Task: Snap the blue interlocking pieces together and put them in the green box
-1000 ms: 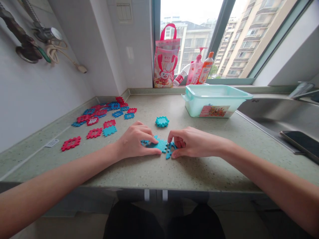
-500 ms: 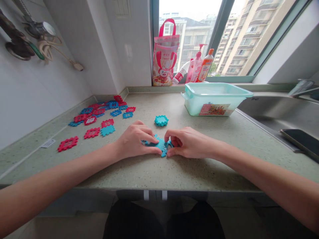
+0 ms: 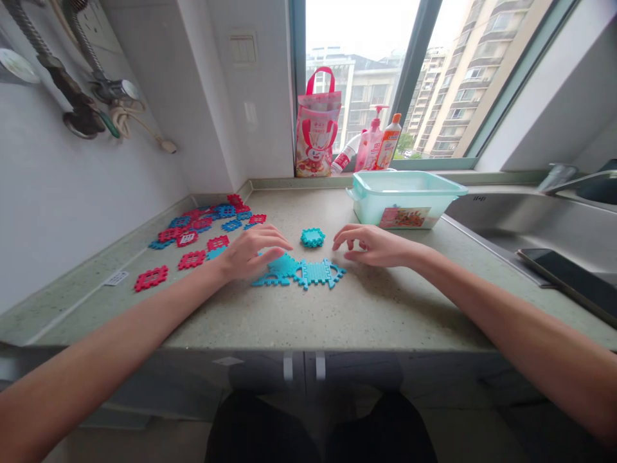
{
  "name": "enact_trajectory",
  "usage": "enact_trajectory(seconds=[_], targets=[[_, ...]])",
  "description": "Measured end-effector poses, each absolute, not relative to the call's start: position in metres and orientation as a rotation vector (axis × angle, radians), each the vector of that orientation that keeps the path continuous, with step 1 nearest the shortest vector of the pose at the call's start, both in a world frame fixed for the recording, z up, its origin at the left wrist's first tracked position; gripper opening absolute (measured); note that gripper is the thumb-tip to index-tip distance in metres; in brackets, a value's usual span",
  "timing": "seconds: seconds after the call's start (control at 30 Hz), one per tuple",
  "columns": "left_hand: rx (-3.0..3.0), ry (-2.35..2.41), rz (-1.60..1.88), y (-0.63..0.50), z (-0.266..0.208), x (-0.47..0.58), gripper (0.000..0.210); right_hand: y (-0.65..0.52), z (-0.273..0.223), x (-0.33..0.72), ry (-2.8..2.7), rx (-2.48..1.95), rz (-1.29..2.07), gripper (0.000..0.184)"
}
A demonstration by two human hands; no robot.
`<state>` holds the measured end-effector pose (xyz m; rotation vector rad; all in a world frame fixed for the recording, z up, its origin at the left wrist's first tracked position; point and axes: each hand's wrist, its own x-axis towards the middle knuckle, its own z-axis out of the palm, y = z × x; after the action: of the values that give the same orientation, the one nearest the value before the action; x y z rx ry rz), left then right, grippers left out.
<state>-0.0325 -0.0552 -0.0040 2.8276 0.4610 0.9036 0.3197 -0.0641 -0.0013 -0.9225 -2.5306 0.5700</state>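
Teal joined tiles (image 3: 303,272): several interlocking plastic pieces linked in a flat row on the table (image 3: 366,308), lying between the two hands and slightly nearer the person than either palm.
Head view, left hand (image 3: 250,252): palm down, fingers loosely spread and curved, gripping nothing; its fingertips hover at or rest on the left end of the joined row, and contact cannot be told for certain.
Head view, right hand (image 3: 373,245): palm down, fingers relaxed and slightly curled, holding nothing; it sits just beyond the right end of the row, apart from it.
Teal stack (image 3: 313,237): a small pile of round-edged teal tiles, beyond the joined row and between the fingertips of both hands, touching neither.
Loose tiles (image 3: 197,226): red and blue square pieces scattered flat on the table, to the left of the left hand and running toward the wall corner.
Mint tub (image 3: 405,199): an open pale-green plastic container with a picture label on its front, beyond the right hand.
Phone (image 3: 569,278): dark slab lying at the sink edge, well to the right of the right hand.
Sink (image 3: 520,222): steel basin, right of the tub.
Windowsill items: a red-handled printed bag (image 3: 317,128) and some bottles (image 3: 378,145), far beyond both hands.
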Motion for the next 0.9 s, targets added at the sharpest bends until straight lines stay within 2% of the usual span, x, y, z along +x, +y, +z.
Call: enact_trajectory(seconds=[0.13, 0.3, 0.43, 0.5, 0.63, 0.77, 0.9], targets=[[2.818, 0.626, 0.917, -0.039, -0.007, -0.039, 0.057, -0.053, -0.017, 0.299, -2.381, -0.918, 0.396, 0.046], [2.824, 0.691, 0.848, -0.033, -0.007, -0.040, 0.061, -0.040, -0.032, 0.289, -2.430, -0.920, 0.237, 0.033], [2.881, 0.716, 0.731, -0.042, 0.002, -0.047, 0.048, -0.039, -0.031, 0.296, -2.352, -0.955, 0.240, 0.018], [2.923, 0.724, 0.683, -0.052, 0.007, -0.048, 0.043, -0.040, -0.026, 0.301, -2.307, -0.988, 0.238, 0.018], [3.011, 0.611, 0.648, -0.075, 0.010, -0.034, 0.048, -0.039, -0.017, 0.314, -2.173, -1.046, 0.304, 0.032], [3.054, 0.408, 0.594, -0.090, 0.006, -0.014, 0.055, -0.034, -0.012, 0.328, -2.213, -1.031, 0.544, 0.050], [3.042, 0.374, 0.527, -0.093, 0.005, -0.009, 0.042, -0.036, -0.011, 0.336, -2.404, -1.079, 0.643, 0.050]])
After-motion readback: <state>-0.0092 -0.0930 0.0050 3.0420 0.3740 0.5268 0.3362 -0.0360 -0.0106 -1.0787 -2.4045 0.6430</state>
